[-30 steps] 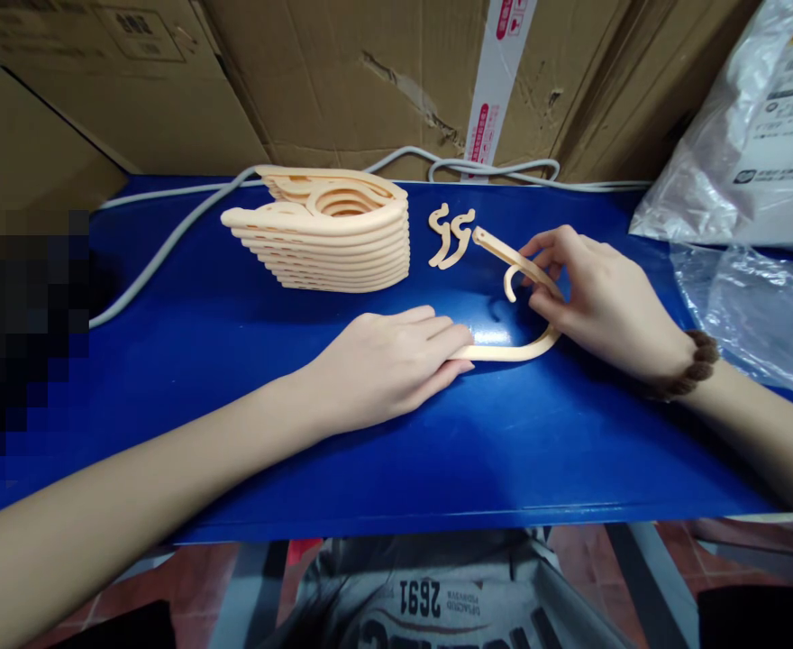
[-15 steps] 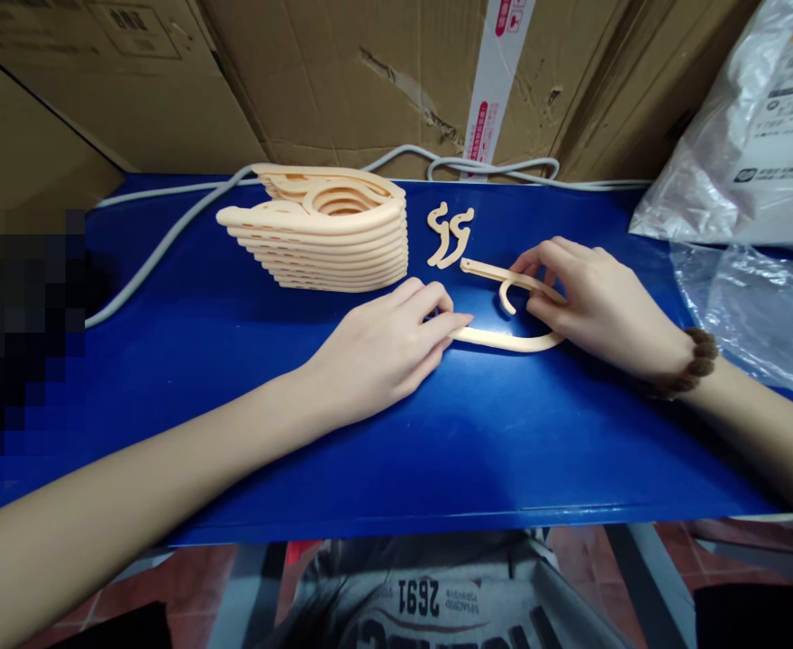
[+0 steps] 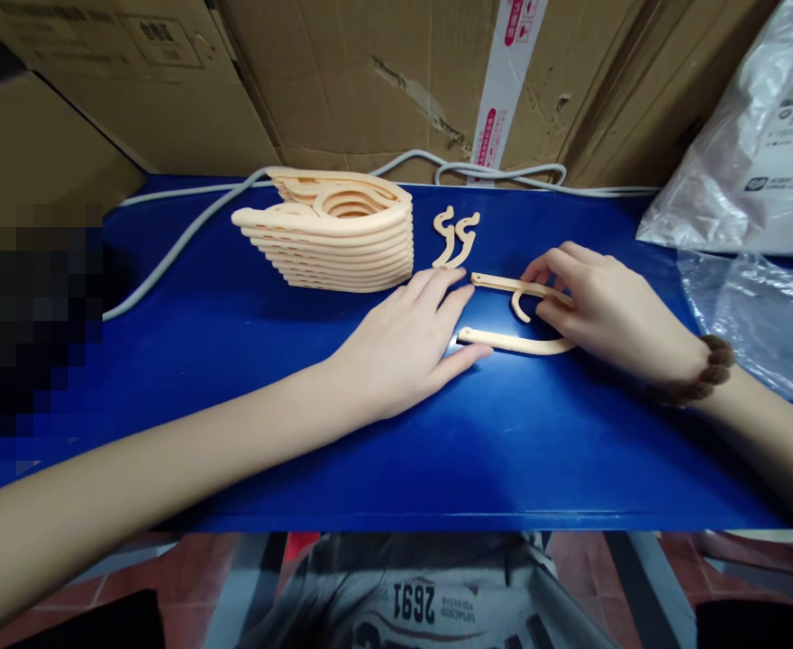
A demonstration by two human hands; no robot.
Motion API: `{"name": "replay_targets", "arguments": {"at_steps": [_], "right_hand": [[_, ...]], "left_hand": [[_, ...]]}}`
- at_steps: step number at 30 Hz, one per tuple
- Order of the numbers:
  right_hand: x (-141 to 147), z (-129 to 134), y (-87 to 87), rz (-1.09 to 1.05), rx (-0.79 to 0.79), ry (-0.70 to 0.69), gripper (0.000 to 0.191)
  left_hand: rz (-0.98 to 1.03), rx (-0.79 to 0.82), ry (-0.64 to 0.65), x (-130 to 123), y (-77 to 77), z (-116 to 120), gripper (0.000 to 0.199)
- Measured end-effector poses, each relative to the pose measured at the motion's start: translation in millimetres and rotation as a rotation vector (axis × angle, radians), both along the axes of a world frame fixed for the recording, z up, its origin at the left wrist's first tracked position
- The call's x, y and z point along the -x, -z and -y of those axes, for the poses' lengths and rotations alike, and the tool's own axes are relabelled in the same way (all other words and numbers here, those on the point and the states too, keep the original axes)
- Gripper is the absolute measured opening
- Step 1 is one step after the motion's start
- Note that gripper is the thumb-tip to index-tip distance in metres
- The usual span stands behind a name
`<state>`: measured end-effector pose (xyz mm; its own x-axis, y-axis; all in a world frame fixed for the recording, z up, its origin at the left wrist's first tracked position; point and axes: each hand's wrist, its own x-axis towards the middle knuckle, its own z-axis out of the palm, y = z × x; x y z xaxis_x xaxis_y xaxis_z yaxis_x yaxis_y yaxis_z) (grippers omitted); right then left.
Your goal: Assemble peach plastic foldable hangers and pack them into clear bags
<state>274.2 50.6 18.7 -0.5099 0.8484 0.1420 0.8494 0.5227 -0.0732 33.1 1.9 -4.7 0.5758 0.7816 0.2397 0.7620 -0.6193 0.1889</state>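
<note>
A beige plastic folding clothes hanger [image 3: 524, 343] lies on the blue tabletop, its two arms pointing left and its curved hook [image 3: 521, 306] between them. My right hand [image 3: 616, 311] pinches it at the right end, hiding the joint there. My left hand [image 3: 400, 351] rests with fingers spread at the arms' free ends. Its fingertips are near the upper arm's tip and its thumb is beside the lower arm's tip; whether they touch is hard to tell. Two small beige S-shaped pieces [image 3: 464, 238] lie just beyond my left fingertips.
A neat stack of folded beige hangers [image 3: 342, 257] stands back left of my hands. Behind run a grey cable [image 3: 186, 234] and cardboard boxes [image 3: 342, 90]. At the right sit a white plastic parcel [image 3: 748, 171] and clear plastic film [image 3: 761, 315]. The table's front edge [image 3: 437, 521] is nearest me.
My left hand has let go of the hanger's lower arm, and its fingers have spread upward toward the upper arm's tip. My right hand keeps its hold. The view has shifted slightly.
</note>
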Motion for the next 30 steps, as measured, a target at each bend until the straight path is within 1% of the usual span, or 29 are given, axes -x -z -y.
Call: {"name": "replay_targets", "arguments": {"at_steps": [2, 6, 9, 12, 15, 17, 20, 23, 25, 27, 30], "right_hand": [[-1.6, -0.1, 0.3, 0.029, -0.015, 0.019, 0.023], [-6.7, -0.2, 1.3, 0.076, -0.078, 0.016, 0.022], [-11.1, -1.3, 2.4, 0.119, -0.134, -0.006, 0.021], [-13.5, -2.8, 3.3, 0.154, -0.153, 0.006, 0.022], [-13.5, -3.5, 2.9, 0.162, -0.134, 0.043, 0.022], [-12.7, -3.6, 1.7, 0.159, -0.113, 0.056, 0.021], [-10.9, -2.9, -0.6, 0.157, -0.092, 0.064, 0.021], [-8.9, -1.2, -1.8, 0.136, -0.085, 0.067, 0.021], [-7.4, 0.1, -1.5, 0.102, -0.091, 0.060, 0.022], [-5.7, 1.3, -0.5, 0.059, -0.092, 0.045, 0.022], [-2.8, 2.3, 1.5, 0.010, -0.081, 0.026, 0.022]], "left_hand": [[-0.056, 0.056, -0.056, -7.6, -2.3, -7.2, 0.079], [-0.133, 0.140, -0.163, -20.7, -2.9, -22.6, 0.087], [-0.147, 0.125, -0.164, -23.0, -1.4, -24.4, 0.090], [-0.150, 0.119, -0.117, -15.7, -0.5, -12.7, 0.090], [-0.170, 0.114, -0.046, 0.1, -0.6, 10.8, 0.095], [-0.172, 0.081, 0.030, 13.4, -1.3, 29.5, 0.093], [-0.148, 0.019, 0.150, 35.6, -3.8, 54.5, 0.080], [-0.154, -0.001, 0.256, 60.6, -6.0, 68.9, 0.063], [-0.151, 0.001, 0.272, 79.8, -5.7, 72.2, 0.054], [-0.098, 0.019, 0.230, 100.6, -4.0, 72.1, 0.049], [-0.023, 0.082, 0.164, 129.7, -1.8, 69.8, 0.053]]}}
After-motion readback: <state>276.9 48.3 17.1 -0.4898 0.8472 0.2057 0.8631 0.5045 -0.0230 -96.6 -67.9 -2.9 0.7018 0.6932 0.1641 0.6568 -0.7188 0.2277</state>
